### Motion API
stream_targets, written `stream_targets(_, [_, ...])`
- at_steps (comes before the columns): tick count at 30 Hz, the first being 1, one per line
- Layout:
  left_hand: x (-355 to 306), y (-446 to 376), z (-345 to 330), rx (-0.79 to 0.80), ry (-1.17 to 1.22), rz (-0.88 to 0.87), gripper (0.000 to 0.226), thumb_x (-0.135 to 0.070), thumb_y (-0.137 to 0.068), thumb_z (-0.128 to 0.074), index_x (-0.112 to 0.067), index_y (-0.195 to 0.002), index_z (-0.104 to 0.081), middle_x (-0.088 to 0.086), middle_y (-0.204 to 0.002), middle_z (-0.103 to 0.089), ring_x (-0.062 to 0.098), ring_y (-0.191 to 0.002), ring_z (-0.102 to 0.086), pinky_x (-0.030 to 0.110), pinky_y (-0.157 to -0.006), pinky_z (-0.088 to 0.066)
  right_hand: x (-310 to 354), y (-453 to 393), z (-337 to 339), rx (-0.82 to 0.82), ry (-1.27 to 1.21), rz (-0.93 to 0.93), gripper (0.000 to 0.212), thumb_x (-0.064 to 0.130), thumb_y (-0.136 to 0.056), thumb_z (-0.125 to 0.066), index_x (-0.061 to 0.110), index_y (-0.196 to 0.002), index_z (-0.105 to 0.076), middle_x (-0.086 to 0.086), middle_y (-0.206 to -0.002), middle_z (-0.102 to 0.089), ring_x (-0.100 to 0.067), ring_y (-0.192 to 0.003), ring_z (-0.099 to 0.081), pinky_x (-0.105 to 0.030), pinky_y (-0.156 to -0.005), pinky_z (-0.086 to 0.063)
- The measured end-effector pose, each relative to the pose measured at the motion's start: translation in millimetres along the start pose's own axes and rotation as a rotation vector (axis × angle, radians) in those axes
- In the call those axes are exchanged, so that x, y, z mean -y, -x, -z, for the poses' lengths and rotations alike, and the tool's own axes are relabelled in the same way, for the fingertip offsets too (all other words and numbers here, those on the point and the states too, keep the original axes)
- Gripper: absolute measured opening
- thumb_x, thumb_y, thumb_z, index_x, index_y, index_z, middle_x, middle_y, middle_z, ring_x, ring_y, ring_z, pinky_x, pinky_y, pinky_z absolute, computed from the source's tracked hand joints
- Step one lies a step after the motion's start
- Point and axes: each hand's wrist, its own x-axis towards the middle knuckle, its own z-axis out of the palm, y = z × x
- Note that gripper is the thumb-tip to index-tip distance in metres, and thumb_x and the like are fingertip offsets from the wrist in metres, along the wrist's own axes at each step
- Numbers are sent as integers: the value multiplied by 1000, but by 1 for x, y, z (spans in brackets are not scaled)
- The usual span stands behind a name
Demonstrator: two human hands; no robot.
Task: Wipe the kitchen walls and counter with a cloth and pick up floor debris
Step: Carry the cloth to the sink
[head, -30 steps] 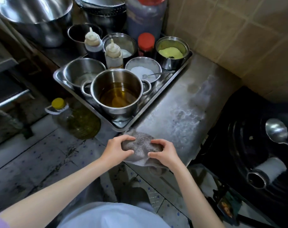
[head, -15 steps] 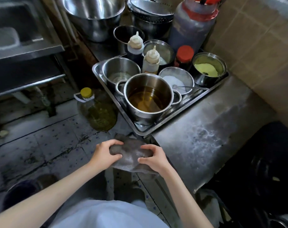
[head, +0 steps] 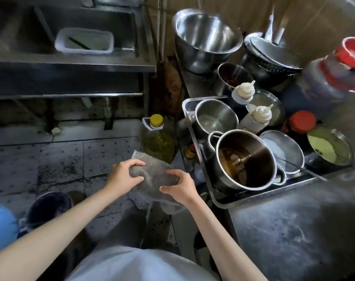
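Observation:
A grey cloth (head: 154, 177) is bunched between both of my hands, held in the air over the floor, left of the steel counter (head: 290, 230). My left hand (head: 124, 175) grips its left end with curled fingers. My right hand (head: 180, 187) grips its right side, thumb below. A loose edge of the cloth hangs down under my right hand. The counter top is wet and smeared. The tiled floor (head: 57, 161) below is stained, with a small pale scrap (head: 56, 130) by a table leg.
A steel tray (head: 229, 201) on the counter holds a pot of oil (head: 245, 159), bowls and squeeze bottles. A yellow-capped oil jug (head: 157, 138) stands on the floor by the counter. A steel sink table (head: 71, 65) is at the left, a dark bucket (head: 49, 207) near my feet.
My view has swung left, away from the stove. Both hands have carried the cloth off the counter's corner and out over the floor.

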Motion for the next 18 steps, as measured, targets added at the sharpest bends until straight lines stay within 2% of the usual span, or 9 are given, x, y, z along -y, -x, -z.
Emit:
stream_targets(4, [16, -30, 31, -54, 78, 28, 34, -13, -74, -78, -28, -103, -66, -7, -118, -64, 16, -112, -58, 23, -88, -42, 44, -31, -7, 21, 69, 64, 62, 19, -69, -82, 21, -126, -58, 3, -123, -58, -6, -101, -52, -15, -82, -43])
stream_targets(9, [26, -70, 73, -126, 145, 23, 35, -8, -70, -78, -25, -99, -68, -5, -112, -66, 14, -111, -58, 23, -91, -43, 102, -72, -17, 32, 141, 126, 63, 19, -68, -82, 20, -126, -59, 2, -119, -61, -8, -97, -55, -16, -80, -44])
stream_targets(14, [31, -104, 113, -178, 153, 35, 35, -5, -72, -75, -20, -103, -69, -5, -113, -66, 11, -107, -57, 18, -81, -38, 148, -112, -26, 45, 177, 150, 62, 15, -67, -82, 19, -124, -61, 6, -111, -58, -8, -98, -53, -13, -78, -39])
stream_targets(16, [32, -115, 126, -202, 157, 39, 35, -5, -73, -75, -18, -104, -69, -4, -115, -66, 12, -108, -57, 16, -79, -36, 163, -128, -32, 50, 184, 158, 61, 14, -66, -82, 19, -124, -62, 5, -113, -59, -7, -96, -51, -15, -80, -41])
stream_targets(18, [36, -125, 139, -230, 161, 48, 35, -7, -74, -75, -22, -104, -68, -5, -117, -66, 13, -108, -58, 19, -79, -39, 180, -143, -38, 44, 183, 172, 60, 13, -66, -82, 19, -122, -63, 5, -108, -57, -8, -95, -53, -19, -84, -45])
